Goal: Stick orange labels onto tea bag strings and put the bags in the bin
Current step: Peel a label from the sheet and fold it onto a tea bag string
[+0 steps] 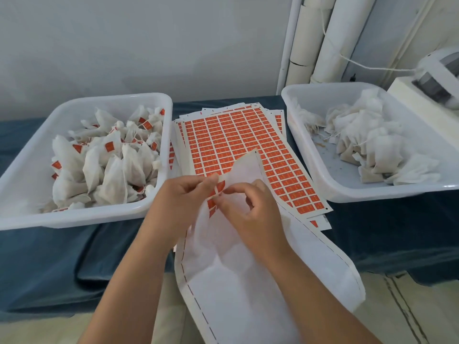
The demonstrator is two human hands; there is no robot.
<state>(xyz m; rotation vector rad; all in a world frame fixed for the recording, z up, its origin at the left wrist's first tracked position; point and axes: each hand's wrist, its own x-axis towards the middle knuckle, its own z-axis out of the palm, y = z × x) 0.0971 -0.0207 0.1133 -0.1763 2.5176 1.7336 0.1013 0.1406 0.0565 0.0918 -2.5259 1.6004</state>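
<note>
Left hand, frame centre, pinched the curled edge of the white backing sheet between thumb and fingers. Right hand was just beside it, fingers curled, fingertips pinching an orange label at that same edge. Whether the label was fully off the sheet could not be told.

The backing sheet ran from the hands down to lower centre and hung over the front edge of the surface, which was covered in blue cloth. A fanned stack of label sheets lay at centre between two white bins, its top sheet mostly full of orange labels.

The left bin, left of frame, held a heap of labelled tea bags, with orange tags showing on many. The right bin, right of frame, held plain tea bags, white with loose strings. A white machine sat at the upper right edge behind the right bin. White pipes stood against the wall at upper right.
</note>
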